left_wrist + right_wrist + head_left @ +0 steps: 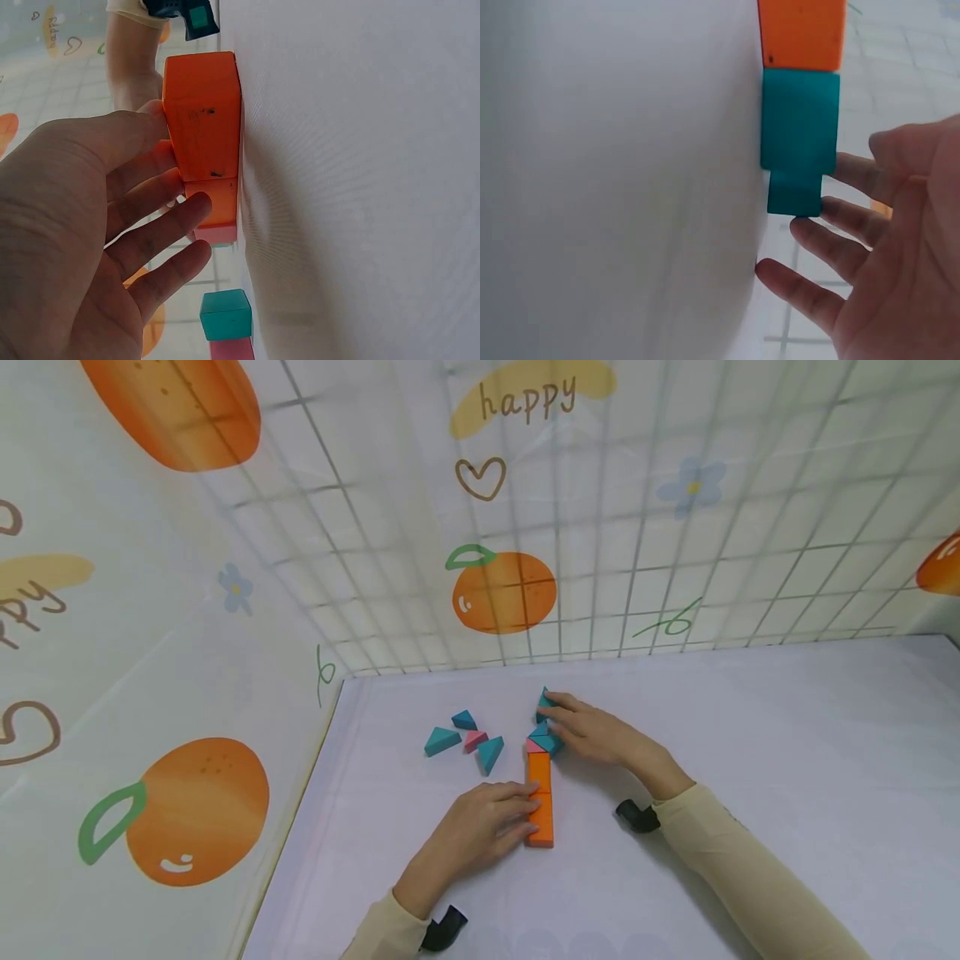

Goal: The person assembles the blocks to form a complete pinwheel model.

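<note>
Two orange blocks (540, 818) lie end to end in a column on the white table. Beyond them, a pink triangle block (534, 746) and teal triangle blocks (545, 744) touch the column's far end. Another teal triangle block (543, 703) stands further back. My left hand (480, 827) rests its extended fingertips along the left side of the orange blocks; in the left wrist view its fingers (169, 229) are spread beside them. My right hand (600, 735) reaches in from the right, with fingertips at the teal blocks. In the right wrist view its fingers (802, 292) are loosely extended.
Left of the column lies a loose group of triangle blocks: a blue one (465, 720), a teal one (442, 741), a pink one (475, 741) and another teal one (491, 754). A printed curtain (600, 527) hangs along the table's back and left edges.
</note>
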The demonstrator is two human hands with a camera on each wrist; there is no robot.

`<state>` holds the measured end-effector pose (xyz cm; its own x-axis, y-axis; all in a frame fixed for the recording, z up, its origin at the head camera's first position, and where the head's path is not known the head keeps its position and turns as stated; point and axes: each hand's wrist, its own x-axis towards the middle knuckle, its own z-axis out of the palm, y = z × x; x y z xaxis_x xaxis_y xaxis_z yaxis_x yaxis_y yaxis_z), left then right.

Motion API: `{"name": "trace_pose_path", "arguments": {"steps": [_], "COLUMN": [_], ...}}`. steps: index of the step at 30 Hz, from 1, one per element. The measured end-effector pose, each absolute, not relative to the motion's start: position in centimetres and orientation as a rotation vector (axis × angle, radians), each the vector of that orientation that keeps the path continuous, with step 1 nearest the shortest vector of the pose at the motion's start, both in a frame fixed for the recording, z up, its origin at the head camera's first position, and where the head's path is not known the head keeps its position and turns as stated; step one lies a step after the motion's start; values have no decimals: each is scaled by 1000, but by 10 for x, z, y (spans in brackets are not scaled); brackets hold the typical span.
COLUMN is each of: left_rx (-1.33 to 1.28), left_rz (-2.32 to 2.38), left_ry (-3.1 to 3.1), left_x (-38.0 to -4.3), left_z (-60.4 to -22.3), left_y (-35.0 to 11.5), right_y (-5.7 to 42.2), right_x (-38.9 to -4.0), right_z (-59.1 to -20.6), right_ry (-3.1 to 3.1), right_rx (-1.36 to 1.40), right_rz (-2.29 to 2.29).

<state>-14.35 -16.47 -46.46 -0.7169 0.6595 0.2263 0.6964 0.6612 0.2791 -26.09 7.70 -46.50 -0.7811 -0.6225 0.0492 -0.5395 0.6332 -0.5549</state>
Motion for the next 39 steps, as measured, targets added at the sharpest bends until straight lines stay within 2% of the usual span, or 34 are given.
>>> {"name": "trace_pose_path", "arguments": {"steps": [39], "left_rx": [-1143], "left_rz": [-525], "left_ry": [-2739], "left_x": [-144], "left_z": [-465], "left_y": [-164], "right_y": [68], "right_x": [-252], "right_z": [-461], "right_ry": [2668], "right_rx": [-1058], "right_rz": [-781]}}
